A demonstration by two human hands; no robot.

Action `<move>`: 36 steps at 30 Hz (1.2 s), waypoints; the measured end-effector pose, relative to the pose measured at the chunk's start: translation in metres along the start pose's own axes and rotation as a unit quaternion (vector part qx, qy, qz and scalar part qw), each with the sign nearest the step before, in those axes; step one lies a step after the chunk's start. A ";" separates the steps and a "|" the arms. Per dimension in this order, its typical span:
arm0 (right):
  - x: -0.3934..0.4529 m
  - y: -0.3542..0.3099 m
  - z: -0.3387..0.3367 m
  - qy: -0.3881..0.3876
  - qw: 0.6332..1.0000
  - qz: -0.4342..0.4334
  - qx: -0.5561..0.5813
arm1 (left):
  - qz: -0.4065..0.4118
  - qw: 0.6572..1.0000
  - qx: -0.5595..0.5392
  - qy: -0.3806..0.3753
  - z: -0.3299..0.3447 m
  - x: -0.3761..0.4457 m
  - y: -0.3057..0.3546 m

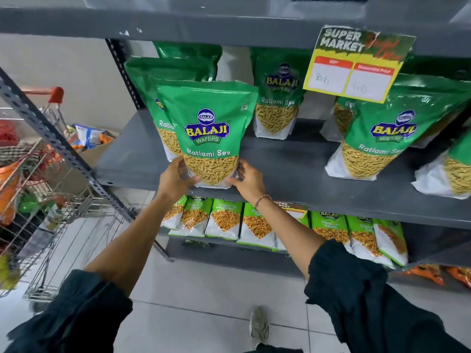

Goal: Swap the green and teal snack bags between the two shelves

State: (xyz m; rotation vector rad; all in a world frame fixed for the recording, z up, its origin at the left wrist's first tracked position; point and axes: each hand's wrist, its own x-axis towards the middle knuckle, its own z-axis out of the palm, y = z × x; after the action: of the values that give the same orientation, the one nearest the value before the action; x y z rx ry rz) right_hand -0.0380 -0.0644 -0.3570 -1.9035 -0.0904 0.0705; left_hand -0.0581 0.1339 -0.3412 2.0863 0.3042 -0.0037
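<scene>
A green Ratlami Sev bag (pixel 207 133) stands upright at the front edge of the upper grey shelf (pixel 293 169). My left hand (pixel 175 178) grips its lower left corner and my right hand (pixel 248 178) grips its lower right corner. More bags of the same kind stand directly behind it (pixel 153 80), further back (pixel 279 98) and to the right (pixel 377 138). On the lower shelf, a row of lighter green Chana Jor Garam bags (pixel 224 220) leans side by side, continuing to the right (pixel 362 235).
A slanted perforated shelf post (pixel 63 146) runs down the left side. Left of it stands a wire shopping cart (pixel 38 200) with goods, and behind it a cardboard box (pixel 96 146). A yellow price sign (pixel 354 67) hangs from the shelf above. Orange packets (pixel 430 272) lie below right.
</scene>
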 end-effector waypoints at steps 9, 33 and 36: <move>-0.002 0.016 -0.077 0.077 0.997 -0.008 0.017 | 0.076 0.997 -0.006 -0.014 0.057 0.009 0.052; 0.024 0.038 -0.129 0.116 0.992 0.028 -0.030 | 0.056 0.997 -0.033 -0.042 0.134 0.046 0.081; 0.023 0.038 -0.128 0.113 0.993 0.031 -0.033 | 0.057 0.997 -0.034 -0.041 0.136 0.045 0.078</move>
State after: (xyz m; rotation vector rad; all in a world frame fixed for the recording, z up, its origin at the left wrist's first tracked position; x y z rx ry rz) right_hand -0.0015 -0.1948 -0.3514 -1.9672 0.1223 -0.1077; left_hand 0.0189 -0.0092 -0.3505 2.0279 0.1326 -0.0106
